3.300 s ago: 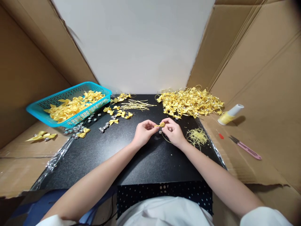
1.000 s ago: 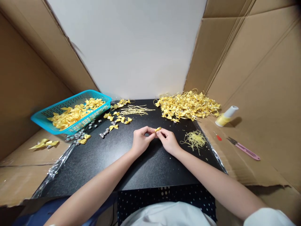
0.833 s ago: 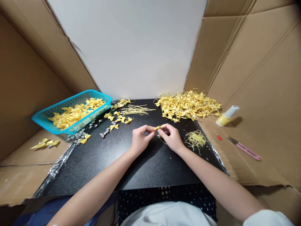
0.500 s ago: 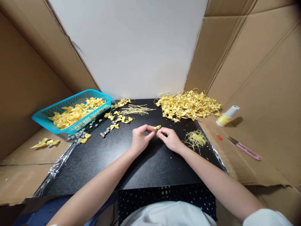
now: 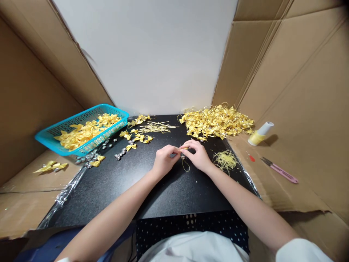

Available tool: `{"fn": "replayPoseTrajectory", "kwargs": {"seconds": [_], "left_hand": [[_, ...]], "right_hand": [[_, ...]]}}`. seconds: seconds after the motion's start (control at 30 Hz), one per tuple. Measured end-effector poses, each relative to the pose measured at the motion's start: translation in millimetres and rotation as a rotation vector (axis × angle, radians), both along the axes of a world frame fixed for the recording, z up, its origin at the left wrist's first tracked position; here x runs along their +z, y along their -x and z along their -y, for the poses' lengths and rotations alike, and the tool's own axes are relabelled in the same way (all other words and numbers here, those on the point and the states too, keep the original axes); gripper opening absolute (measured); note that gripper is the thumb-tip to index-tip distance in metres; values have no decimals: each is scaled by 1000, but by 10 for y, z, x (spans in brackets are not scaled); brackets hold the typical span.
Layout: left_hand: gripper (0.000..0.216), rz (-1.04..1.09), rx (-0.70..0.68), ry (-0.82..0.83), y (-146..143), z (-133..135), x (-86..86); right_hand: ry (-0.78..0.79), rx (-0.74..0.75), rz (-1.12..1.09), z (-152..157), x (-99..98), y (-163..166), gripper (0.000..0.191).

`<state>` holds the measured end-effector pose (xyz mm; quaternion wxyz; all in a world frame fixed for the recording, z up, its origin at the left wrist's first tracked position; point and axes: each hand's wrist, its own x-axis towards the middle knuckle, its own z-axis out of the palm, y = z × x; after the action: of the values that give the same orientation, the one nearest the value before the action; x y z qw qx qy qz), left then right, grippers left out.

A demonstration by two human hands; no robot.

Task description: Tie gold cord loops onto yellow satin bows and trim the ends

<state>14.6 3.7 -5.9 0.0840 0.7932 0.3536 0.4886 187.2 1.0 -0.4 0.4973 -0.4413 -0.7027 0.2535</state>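
Observation:
My left hand [image 5: 164,160] and my right hand [image 5: 198,155] meet over the middle of the black table [image 5: 152,189], fingers pinched together. Between them they hold a small yellow ribbon bow [image 5: 184,148]. A thin gold thread loop [image 5: 185,165] with a small silver bead hangs below the fingertips. A large heap of yellow bows with threads [image 5: 216,122] lies just beyond my right hand. Several loose yellow bows [image 5: 137,138] and silver beads [image 5: 120,155] lie beyond my left hand.
A teal basket [image 5: 54,129] filled with yellow bows sits at the back left. Cut gold threads [image 5: 156,127] lie at the back, a tangle of thread scraps [image 5: 225,160] at the right. A yellow thread spool [image 5: 260,133] and pink snips [image 5: 279,170] rest on cardboard at right. Cardboard walls stand on both sides.
My hands have stayed together on the bow. The right hand has shifted slightly up over it, and the gold thread loop now hangs in plain sight below the fingers.

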Motion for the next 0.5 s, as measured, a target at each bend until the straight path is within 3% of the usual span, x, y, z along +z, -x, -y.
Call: {"fn": "replayPoseTrajectory", "kwargs": {"seconds": [0.2, 0.3, 0.4, 0.5], "left_hand": [[11, -36, -1, 3, -1, -26, 21], [13, -43, -34, 32, 9, -30, 33], [15, -83, -90, 154, 26, -42, 21], [13, -73, -93, 282, 41, -63, 10]], "right_hand": [[41, 16, -43, -45, 16, 82, 8], [70, 23, -164, -87, 122, 99, 12], [86, 44, -318, -200, 418, 78, 14], [73, 23, -394, -394, 917, -4, 13]]}}
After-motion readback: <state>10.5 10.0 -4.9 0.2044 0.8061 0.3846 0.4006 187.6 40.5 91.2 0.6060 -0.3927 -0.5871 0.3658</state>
